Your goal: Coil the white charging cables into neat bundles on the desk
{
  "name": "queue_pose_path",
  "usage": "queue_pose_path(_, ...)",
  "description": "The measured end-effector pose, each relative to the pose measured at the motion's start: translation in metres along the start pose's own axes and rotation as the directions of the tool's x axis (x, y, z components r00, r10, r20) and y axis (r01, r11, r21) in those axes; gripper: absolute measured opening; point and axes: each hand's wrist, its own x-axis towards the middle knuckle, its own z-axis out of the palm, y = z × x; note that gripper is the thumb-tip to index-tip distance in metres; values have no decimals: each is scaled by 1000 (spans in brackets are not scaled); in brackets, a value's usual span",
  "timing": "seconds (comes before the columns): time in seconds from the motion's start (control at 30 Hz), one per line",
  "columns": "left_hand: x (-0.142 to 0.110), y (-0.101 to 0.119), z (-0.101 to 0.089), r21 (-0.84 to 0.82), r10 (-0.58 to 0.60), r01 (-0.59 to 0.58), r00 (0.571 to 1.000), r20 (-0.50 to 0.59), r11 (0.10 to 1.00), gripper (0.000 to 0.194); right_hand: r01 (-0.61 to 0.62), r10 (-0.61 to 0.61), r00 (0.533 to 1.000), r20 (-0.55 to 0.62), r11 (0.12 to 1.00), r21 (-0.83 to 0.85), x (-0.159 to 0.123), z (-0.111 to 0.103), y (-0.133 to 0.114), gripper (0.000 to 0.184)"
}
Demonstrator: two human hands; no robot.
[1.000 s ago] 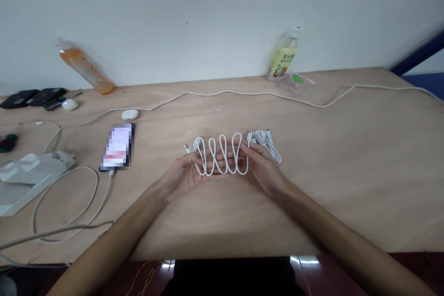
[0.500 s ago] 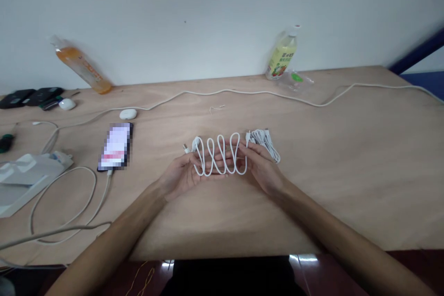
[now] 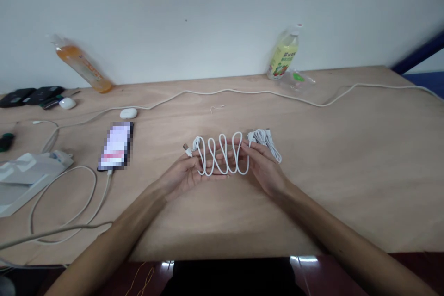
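A white cable [image 3: 222, 155] folded into several side-by-side loops rests on the wooden table [image 3: 347, 157], between my two hands. My left hand [image 3: 185, 173] lies palm up under the left loops, fingers curled lightly around them, with a small plug end sticking out at its fingertips. My right hand [image 3: 263, 169] pinches the right end of the loops between thumb and fingers. A second white cable [image 3: 267, 142], bundled, sits on the table just behind my right hand.
A phone [image 3: 116, 145] lies to the left with a white charging cable [image 3: 65, 199] looping toward the front edge. A long pale cord [image 3: 243, 92] crosses the back. An orange bottle [image 3: 81, 64], a yellow-green bottle [image 3: 282, 53], a white earbud case [image 3: 128, 113] and a plastic bag [image 3: 24, 173] stand around.
Hardly anything has moved: both hands stay on the looped cable. The plug end at the left shifted slightly and the view wobbled a little.
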Motion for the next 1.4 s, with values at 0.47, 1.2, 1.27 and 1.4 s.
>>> queue_pose_path(0.47,0,3,5,47,-19,16,998,52,999,71,-4,4,1000,5,1000,5,-2,3,-5,38)
queue_pose_path(1.2,3,1,1,36,-1,-2,996,87,999,79,-23,24,998,53,999,-24,-2,0,0,37)
queue_pose_path(1.27,2,2,2,22,7,-9,995,96,1000,79,-9,12,998,68,999,-35,-1,0,0,37)
queue_pose_path(1.4,2,1,1,2,5,-5,994,112,1000,78,-11,14,995,96,1000,-27,-1,1,0,36)
